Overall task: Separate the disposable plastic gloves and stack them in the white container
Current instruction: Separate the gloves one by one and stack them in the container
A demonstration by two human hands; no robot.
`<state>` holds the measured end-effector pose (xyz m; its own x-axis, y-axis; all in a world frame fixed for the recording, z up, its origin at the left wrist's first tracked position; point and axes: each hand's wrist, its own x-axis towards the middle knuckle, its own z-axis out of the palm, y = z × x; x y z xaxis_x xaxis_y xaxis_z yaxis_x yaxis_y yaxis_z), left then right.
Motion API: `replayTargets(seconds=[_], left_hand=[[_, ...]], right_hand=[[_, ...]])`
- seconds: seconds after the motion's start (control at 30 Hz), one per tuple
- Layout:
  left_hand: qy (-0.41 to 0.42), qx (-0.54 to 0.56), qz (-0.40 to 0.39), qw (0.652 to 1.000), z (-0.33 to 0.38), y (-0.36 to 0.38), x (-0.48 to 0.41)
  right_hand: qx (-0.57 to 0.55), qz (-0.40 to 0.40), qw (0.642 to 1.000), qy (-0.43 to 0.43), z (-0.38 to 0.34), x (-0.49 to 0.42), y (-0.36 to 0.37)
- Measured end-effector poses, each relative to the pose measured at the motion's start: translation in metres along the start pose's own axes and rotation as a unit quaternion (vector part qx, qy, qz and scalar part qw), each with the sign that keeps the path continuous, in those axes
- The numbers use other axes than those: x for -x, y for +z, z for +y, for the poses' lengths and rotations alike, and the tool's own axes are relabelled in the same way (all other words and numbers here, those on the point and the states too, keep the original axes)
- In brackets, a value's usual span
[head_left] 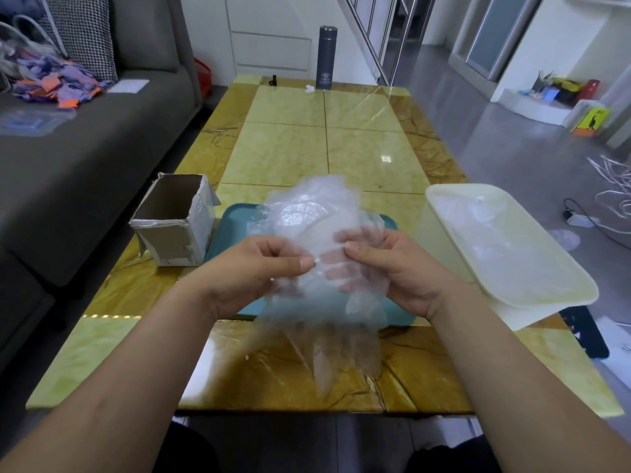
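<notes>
Both hands hold a bunch of clear plastic gloves (307, 216) above a teal tray (232, 223). My left hand (259, 268) pinches the plastic between thumb and fingers. My right hand (386, 264) pinches it close by, its fingers showing through the film. Glove fingers (327, 356) hang down toward the table's near edge. The white container (526, 268) stands to the right at the table's edge, with a few clear gloves lying inside.
An open cardboard box (174, 220) stands left of the tray. A dark flask (327, 58) stands at the far end of the yellow marble table (324, 145). A grey sofa (85, 158) runs along the left. Cables (611, 186) lie on the floor at right.
</notes>
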<state>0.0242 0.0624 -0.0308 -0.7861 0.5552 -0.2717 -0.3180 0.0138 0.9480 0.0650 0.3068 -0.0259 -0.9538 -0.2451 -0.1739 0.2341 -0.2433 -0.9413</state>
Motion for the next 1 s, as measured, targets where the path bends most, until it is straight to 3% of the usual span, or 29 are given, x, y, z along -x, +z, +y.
replayTargets(seconds=[0.3,0.47,0.67,0.8,1.0], left_hand=[[0.042,0.039,0.086,0.995,0.012,0.004,0.009],[0.007,-0.045,0.121,0.992,0.023,0.016,0.012],[0.054,-0.015,0.145,0.988,0.054,0.037,0.002],[0.055,0.017,0.136,0.989,0.072,0.062,-0.014],[0.057,0.015,0.094,0.994,0.085,0.12,-0.053]], right_hand=[[0.039,0.042,0.996,0.069,0.008,0.015,-0.017],[0.0,0.073,0.996,0.044,-0.004,0.022,-0.011],[0.036,0.084,0.995,0.05,-0.048,0.031,-0.013],[0.112,0.17,0.979,0.009,-0.081,0.038,-0.036],[0.248,0.281,0.927,-0.027,-0.119,0.053,-0.087]])
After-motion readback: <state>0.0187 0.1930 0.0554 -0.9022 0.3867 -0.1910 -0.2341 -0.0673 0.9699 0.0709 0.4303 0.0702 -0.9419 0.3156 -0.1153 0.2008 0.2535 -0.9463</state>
